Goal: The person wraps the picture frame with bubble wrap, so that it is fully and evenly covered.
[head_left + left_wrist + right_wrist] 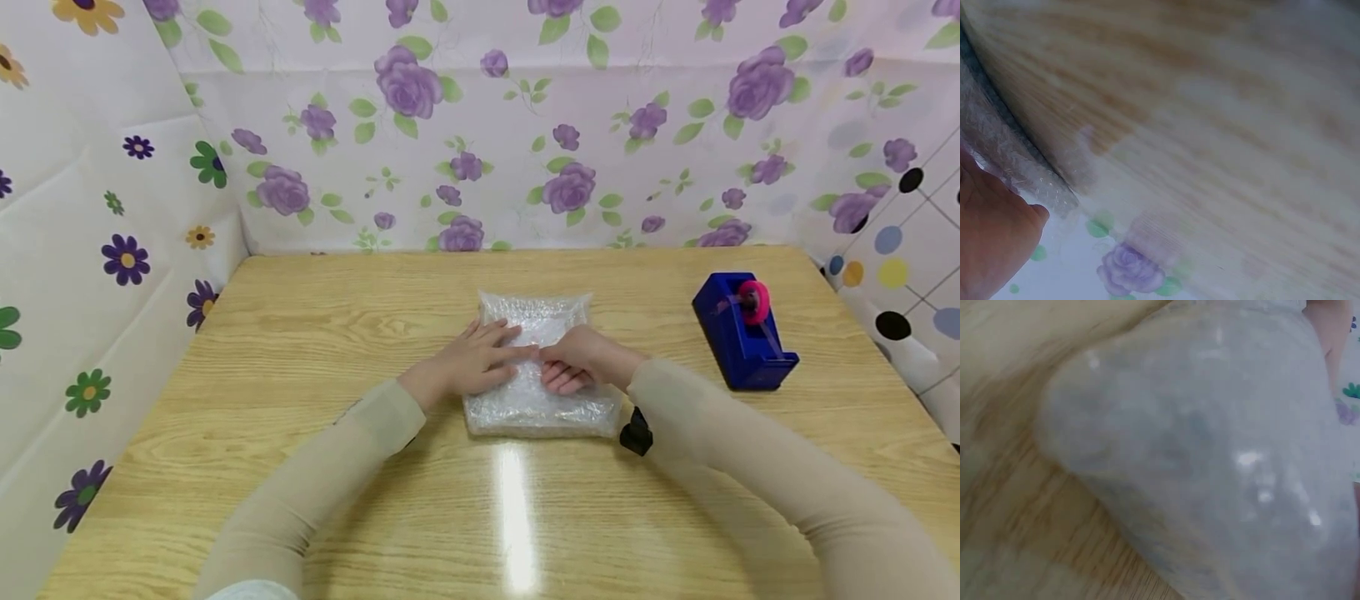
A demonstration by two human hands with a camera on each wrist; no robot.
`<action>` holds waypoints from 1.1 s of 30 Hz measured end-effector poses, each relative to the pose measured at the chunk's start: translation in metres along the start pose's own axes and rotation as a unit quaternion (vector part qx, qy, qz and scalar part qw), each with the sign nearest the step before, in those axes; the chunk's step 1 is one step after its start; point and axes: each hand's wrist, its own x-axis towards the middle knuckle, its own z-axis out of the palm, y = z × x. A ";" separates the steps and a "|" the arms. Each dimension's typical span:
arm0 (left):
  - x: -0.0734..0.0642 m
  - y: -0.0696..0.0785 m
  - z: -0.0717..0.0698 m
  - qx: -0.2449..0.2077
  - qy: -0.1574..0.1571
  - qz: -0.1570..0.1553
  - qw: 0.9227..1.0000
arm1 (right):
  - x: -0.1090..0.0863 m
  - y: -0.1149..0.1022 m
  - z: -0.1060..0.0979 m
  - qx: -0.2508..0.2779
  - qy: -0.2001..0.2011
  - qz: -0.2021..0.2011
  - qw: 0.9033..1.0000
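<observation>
A package wrapped in clear bubble wrap (543, 414) lies flat on the wooden table, its far end a loose, thinner flap. My left hand (480, 358) rests on its left half with fingers spread and straight, the index finger reaching toward the middle. From the right, my right hand (585, 358) presses on the middle with its fingers curled under, right at the tip of the left index finger. In the left wrist view the wrap's edge (1054, 197) shows beside the left hand (997, 231). The shiny wrap (1197, 437) fills most of the right wrist view, which hides the right fingers.
A blue tape dispenser (738, 342) with a pink-cored tape roll (753, 302) stands to the right of the package. Flower-patterned sheets (465, 125) line the back and sides of the wooden table (315, 317). A black strap piece (636, 433) hangs below the right wrist.
</observation>
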 end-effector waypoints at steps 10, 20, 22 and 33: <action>-0.001 -0.002 -0.002 -0.012 0.005 0.000 1.000 | 0.000 -0.008 0.005 -0.053 0.023 0.012 0.998; 0.005 0.000 0.002 -0.007 0.008 -0.004 1.000 | 0.000 0.000 -0.003 -0.066 0.023 -0.017 0.997; 0.006 -0.003 0.001 0.003 0.009 -0.006 1.000 | 0.001 0.001 -0.005 -0.059 0.019 -0.034 0.997; 0.005 -0.020 -0.006 0.023 -0.008 -0.042 0.999 | 0.011 0.001 -0.014 0.015 -0.037 -0.156 0.987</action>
